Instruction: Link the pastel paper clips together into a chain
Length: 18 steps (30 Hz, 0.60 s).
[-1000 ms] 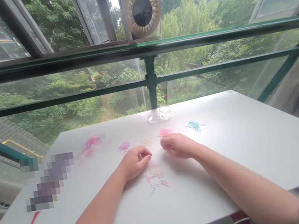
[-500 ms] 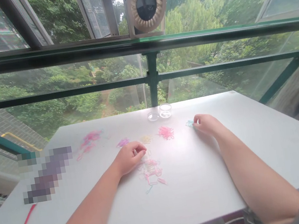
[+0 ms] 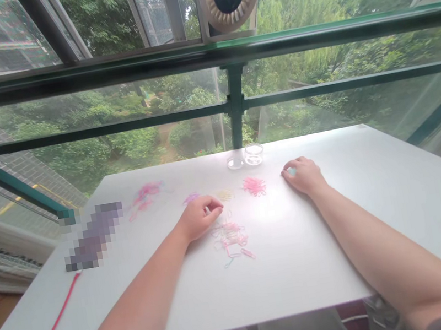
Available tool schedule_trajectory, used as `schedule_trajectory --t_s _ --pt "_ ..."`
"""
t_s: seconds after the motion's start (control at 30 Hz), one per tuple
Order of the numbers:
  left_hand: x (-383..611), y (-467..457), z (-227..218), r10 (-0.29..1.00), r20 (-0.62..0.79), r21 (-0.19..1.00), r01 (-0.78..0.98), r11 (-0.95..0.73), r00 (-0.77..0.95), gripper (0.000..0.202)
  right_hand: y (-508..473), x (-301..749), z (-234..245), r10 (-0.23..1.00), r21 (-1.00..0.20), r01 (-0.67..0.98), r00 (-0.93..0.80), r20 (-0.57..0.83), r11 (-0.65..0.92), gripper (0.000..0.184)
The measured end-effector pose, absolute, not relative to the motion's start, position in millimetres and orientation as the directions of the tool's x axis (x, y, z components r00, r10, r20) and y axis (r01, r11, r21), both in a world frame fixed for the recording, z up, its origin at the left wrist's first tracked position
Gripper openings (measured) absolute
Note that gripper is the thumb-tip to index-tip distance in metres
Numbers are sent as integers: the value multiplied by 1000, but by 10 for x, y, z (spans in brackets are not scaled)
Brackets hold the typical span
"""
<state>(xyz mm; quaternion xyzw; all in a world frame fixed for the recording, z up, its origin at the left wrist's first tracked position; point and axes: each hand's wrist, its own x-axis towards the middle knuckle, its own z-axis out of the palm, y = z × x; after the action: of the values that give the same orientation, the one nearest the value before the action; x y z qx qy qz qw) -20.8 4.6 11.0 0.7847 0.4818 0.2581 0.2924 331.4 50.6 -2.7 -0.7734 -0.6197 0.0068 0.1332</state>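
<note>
My left hand (image 3: 201,216) rests on the white table, thumb and index finger curled together in a pinch; anything between the tips is too small to make out. Just below it lies a loose pile of mixed pink, white and blue-green plastic clips (image 3: 232,235), shaped like small pins. A yellow clip pile (image 3: 225,193) and a purple clip pile (image 3: 191,198) lie just beyond it. My right hand (image 3: 303,174) is curled over light blue-green clips (image 3: 292,171), which show between thumb and fingers. A pink clip pile (image 3: 254,186) lies between my hands.
Two clear round containers (image 3: 254,154) stand at the table's far edge. A larger pink and purple clip heap (image 3: 147,194) lies at the left. Beside it is a blurred-out object (image 3: 95,235) with a red cord (image 3: 56,327). A green railing (image 3: 155,120) runs behind the table.
The view has tilted down and shifted left. My right hand has turned and moved over the blue-green clips, which now show within its fingers. My left hand keeps its pinch nearly in place.
</note>
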Motion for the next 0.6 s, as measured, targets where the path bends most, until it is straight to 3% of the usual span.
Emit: schedule_trajectory --t_s 0.2,0.33,0.6 --pt "-217 57 106 911 118 711 607 -355 396 24 528 3358 -64 948 -230 950 256 188 -211 45" --pt "-247 65 107 933 123 709 628 -321 338 22 526 3386 -106 931 -296 939 257 258 -177 31" --pt "-292 107 106 955 79 694 673 -258 285 32 370 3257 112 858 -417 907 172 485 53 32"
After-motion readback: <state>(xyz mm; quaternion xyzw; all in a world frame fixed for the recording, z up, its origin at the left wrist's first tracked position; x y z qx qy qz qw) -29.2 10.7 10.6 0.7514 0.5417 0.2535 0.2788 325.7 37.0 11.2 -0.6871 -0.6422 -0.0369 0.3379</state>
